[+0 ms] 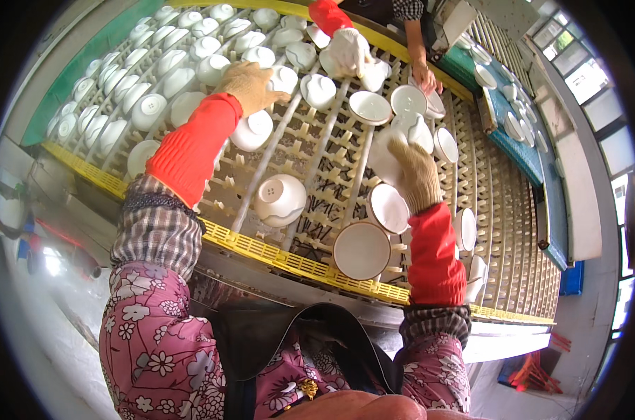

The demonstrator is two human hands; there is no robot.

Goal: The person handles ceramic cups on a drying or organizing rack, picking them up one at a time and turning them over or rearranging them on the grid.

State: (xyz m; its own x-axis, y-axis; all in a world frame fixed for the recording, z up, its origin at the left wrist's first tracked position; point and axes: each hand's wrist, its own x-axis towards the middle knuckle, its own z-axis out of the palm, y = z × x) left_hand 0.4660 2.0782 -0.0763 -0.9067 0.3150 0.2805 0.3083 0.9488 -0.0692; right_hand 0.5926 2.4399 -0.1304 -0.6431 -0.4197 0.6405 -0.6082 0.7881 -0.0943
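Observation:
My left hand (253,85), in a tan knit glove, reaches out over the upturned white bowls at the far left. Its thumb and fingers are spread beside a white bowl (284,79), apparently touching it. My right hand (417,171), gloved alike, grips a white bowl (384,159) tilted on its side; some of its fingers are hidden. Just beyond that hand sits another white piece (419,133). Nearer me, an upturned bowl (281,199) lies alone, and two bowls (362,250) (389,208) lean with their openings toward me.
The bowls rest on a pegged conveyor (513,259) with a yellow edge strip (261,253). Across it, a white-gloved hand (349,52) holds a white piece, and a bare hand (424,75) touches a bowl. A blue-green side belt (524,164) carries more bowls at right.

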